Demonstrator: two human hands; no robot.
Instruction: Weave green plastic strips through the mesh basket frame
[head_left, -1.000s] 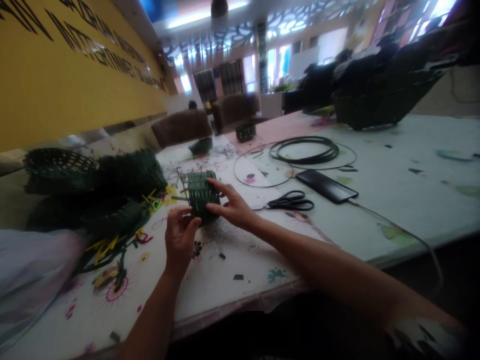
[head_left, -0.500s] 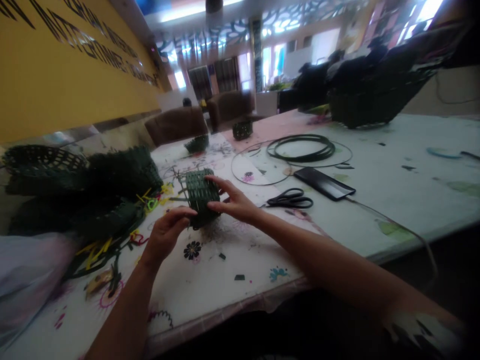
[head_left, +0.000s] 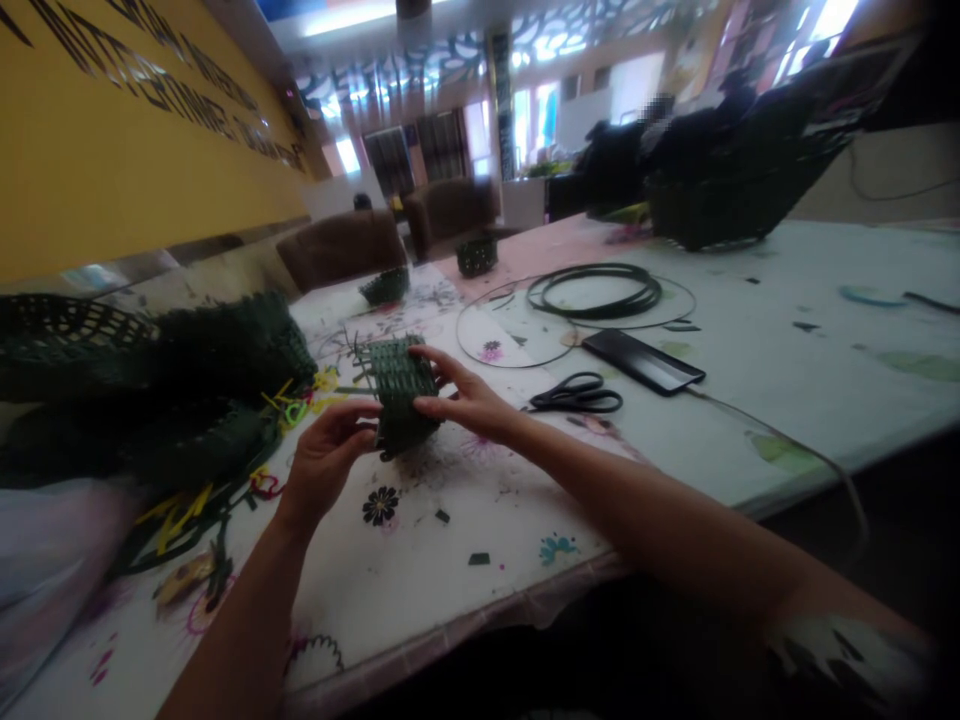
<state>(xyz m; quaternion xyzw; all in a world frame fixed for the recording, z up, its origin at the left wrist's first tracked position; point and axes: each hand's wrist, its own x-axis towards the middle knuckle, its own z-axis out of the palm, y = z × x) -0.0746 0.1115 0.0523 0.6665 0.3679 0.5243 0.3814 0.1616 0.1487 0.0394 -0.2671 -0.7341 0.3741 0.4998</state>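
A small dark green woven basket (head_left: 405, 385) lies tipped on its side on the table, loose strip ends sticking out at its left. My right hand (head_left: 469, 400) grips its right side, with the thumb on the weave and the fingers over the upper edge. At the lower left edge, my left hand (head_left: 330, 455) has its thumb and fingertips closed on the basket's rim or a strip there; which of these I cannot make out. Black-handled scissors (head_left: 581, 393) rest to the right of my right hand.
Beyond the scissors lie a phone (head_left: 643, 360) on a cable and a coil of green strip (head_left: 600, 292). Finished-looking green baskets (head_left: 240, 340) pile up at the left, near yellow scraps (head_left: 184, 515). A large basket (head_left: 720, 205) stands at the back right; people sit behind it.
The view has shifted slightly to the right. My left hand has moved a little up along the basket's left edge, while my right hand keeps its hold.
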